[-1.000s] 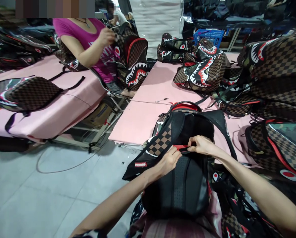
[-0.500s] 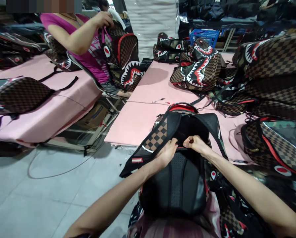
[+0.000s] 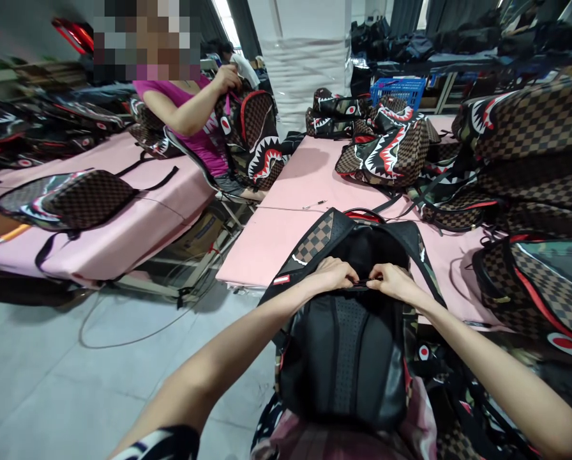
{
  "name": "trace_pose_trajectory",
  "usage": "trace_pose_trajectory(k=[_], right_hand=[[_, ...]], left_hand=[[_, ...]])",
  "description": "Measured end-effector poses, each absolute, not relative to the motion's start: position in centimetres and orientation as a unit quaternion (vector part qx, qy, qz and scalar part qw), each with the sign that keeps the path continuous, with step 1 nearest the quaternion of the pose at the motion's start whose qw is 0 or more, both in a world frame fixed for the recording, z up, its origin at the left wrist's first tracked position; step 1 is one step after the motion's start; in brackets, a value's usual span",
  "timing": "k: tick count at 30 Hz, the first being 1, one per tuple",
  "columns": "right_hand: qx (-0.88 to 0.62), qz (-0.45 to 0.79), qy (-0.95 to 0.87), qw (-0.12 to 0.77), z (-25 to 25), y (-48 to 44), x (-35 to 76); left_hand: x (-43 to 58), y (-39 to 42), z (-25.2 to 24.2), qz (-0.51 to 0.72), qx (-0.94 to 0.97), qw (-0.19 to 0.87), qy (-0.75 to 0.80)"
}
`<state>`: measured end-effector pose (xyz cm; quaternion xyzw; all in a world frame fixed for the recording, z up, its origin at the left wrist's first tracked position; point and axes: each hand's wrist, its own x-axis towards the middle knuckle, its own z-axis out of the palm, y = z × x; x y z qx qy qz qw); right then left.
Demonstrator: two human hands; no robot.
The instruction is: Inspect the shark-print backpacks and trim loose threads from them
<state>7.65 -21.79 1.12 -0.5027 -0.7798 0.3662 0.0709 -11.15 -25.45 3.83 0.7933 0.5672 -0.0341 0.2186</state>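
A black backpack [image 3: 348, 358] with a padded back panel stands upright against my lap, its back toward me and its top open. Checkered shoulder straps [image 3: 317, 239] are folded away over the table's edge. My left hand [image 3: 336, 275] is closed at the upper edge of the back panel, fingertips pinching the rim of the opening. Close beside it, my right hand [image 3: 394, 281] pinches the same rim with thumb and fingers. A small gap separates the two hands. The inside of the bag is dark, and what lies in it cannot be made out.
The pink table [image 3: 286, 217] carries a pen [image 3: 315, 204] and several shark-mouth checkered backpacks [image 3: 386, 153]. More bags are stacked at the right [image 3: 539, 128]. Across the left table [image 3: 166, 191], a person in a magenta shirt [image 3: 185, 115] handles another backpack [image 3: 262, 128]. A blue crate [image 3: 397, 92] stands behind.
My left hand has shifted right and my right hand has lowered onto the rim, so the fingertips are now level. The view has tilted up and turned left.
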Motion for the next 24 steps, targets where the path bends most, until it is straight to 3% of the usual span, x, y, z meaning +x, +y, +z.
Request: trace_pose_trajectory(k=[4, 24], right_hand=[[-0.501, 0.318, -0.804, 0.045, 1.7, -21.9, 8.3], [-0.513, 0.34, -0.786, 0.059, 1.4, -22.6, 8.7]], left_hand=[[-11.1, -25.7, 3.5, -0.025, 0.81, 0.193, 0.553], [-10.6, -27.4, 2.8, -0.051, 0.837, 0.088, 0.537]])
